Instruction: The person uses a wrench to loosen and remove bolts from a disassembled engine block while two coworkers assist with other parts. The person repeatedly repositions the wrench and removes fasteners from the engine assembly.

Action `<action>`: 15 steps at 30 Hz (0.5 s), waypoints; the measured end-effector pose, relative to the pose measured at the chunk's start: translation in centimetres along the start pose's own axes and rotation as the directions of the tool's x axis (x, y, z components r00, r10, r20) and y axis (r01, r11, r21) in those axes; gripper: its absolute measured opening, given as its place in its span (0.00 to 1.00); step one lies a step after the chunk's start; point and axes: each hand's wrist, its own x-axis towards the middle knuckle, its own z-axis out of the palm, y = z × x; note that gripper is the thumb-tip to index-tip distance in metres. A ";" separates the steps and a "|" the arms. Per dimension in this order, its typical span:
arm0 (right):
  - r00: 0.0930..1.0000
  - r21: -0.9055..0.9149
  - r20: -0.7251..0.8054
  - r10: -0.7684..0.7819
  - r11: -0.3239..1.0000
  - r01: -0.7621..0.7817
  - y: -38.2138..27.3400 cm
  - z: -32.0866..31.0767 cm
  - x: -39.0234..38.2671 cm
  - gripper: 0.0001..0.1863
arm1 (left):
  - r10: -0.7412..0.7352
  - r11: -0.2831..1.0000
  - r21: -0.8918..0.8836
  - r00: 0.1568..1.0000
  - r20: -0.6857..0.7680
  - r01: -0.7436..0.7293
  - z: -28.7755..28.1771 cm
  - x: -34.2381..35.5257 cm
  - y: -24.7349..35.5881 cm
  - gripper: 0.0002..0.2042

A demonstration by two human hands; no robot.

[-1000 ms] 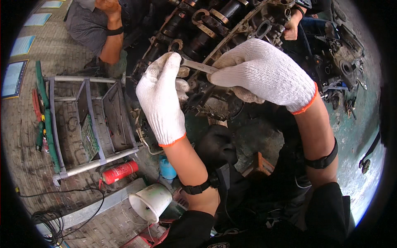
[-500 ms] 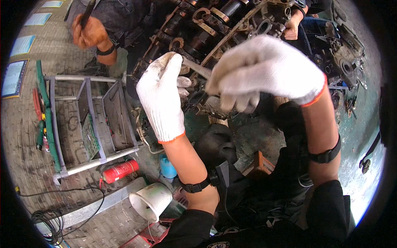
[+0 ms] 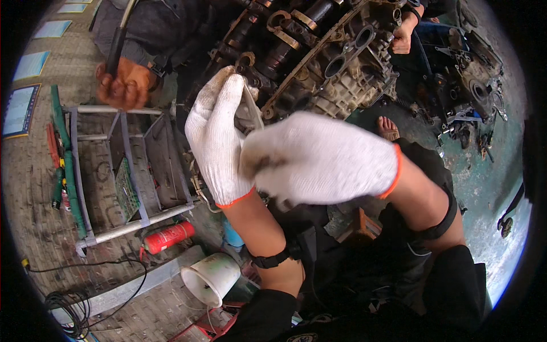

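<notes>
Wrench (image 3: 253, 109): slim, flat, grey metal bar. Long axis steep; upper end at the left thumb and forefinger, lower end pointing down and slightly right, toward the right hand. Position: just right of the left thumb, above the right hand's blurred knuckles. Left hand (image 3: 215, 149): thumb and forefinger pinch the wrench near its upper end. Right hand (image 3: 327, 159): back uppermost, fingers bent inward beside the left palm; motion blur, cannot tell whether they grip anything. Both wear white knitted gloves, orange-edged, smudged dark. Beyond: engine (image 3: 348, 91), dull cast metal, ribbed grid surface, rounded openings; dark, glossy cylindrical shaft (image 3: 278, 61).
</notes>
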 end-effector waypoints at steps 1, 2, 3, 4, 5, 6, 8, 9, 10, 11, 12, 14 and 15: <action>0.994 0.079 -0.026 0.107 0.991 -0.105 -0.1 -0.7 0.0 0.11 | 0.018 1.000 0.018 0.997 -0.069 -0.017 0.0 0.2 -0.3 0.14; 0.982 0.104 -0.104 0.159 0.983 -0.148 -0.2 -1.4 -0.1 0.13 | 0.061 0.998 0.016 0.996 -0.069 -0.060 0.0 0.4 -0.6 0.14; 0.972 0.031 -0.203 0.118 0.993 -0.114 -0.3 -2.0 -0.1 0.15 | 0.059 0.998 0.019 0.992 -0.113 -0.057 -0.1 0.7 -0.8 0.13; 0.945 0.079 -0.289 0.155 0.987 -0.138 -0.4 -2.5 -0.4 0.17 | 0.084 0.996 0.050 0.985 -0.149 -0.077 -0.2 0.7 -1.0 0.15; 0.917 0.086 -0.371 0.145 0.989 -0.122 -0.4 -3.0 -0.7 0.18 | 0.087 0.995 0.055 0.991 -0.100 -0.082 -0.3 0.8 -1.1 0.15; 0.905 0.090 -0.374 0.201 0.979 -0.180 -0.5 -3.7 -0.9 0.19 | 0.066 0.995 0.075 0.994 -0.090 -0.059 -0.3 0.8 -1.2 0.16; 0.864 0.036 -0.468 0.189 0.980 -0.195 -0.4 -4.4 -1.3 0.19 | 0.015 0.996 0.088 0.998 -0.054 -0.010 -0.3 0.8 -1.3 0.16; 0.849 0.041 -0.497 0.181 0.982 -0.186 -0.4 -4.7 -1.5 0.18 | -0.002 0.993 0.116 0.998 -0.060 0.009 -0.2 0.7 -1.3 0.16; 0.819 0.039 -0.543 0.186 0.980 -0.197 -0.4 -4.9 -1.5 0.18 | -0.016 0.990 0.138 0.999 -0.046 0.022 -0.2 0.7 -1.3 0.16; 0.795 0.045 -0.573 0.199 0.976 -0.212 -0.4 -5.0 -1.7 0.17 | -0.027 0.988 0.151 0.999 -0.022 0.030 -0.1 0.7 -1.3 0.16; 0.785 0.057 -0.590 0.188 0.980 -0.192 -0.4 -5.0 -1.6 0.17 | -0.027 0.986 0.163 0.999 -0.028 0.031 0.0 0.7 -1.3 0.15; 0.733 0.023 -0.672 0.100 0.993 -0.115 -0.6 -5.1 -1.6 0.17 | -0.050 0.985 0.165 0.998 -0.036 0.055 0.1 0.6 -1.3 0.15; 0.688 -0.014 -0.725 0.028 0.998 -0.056 -0.8 -5.0 -1.4 0.17 | -0.062 0.983 0.167 0.997 -0.048 0.070 0.1 0.6 -1.2 0.15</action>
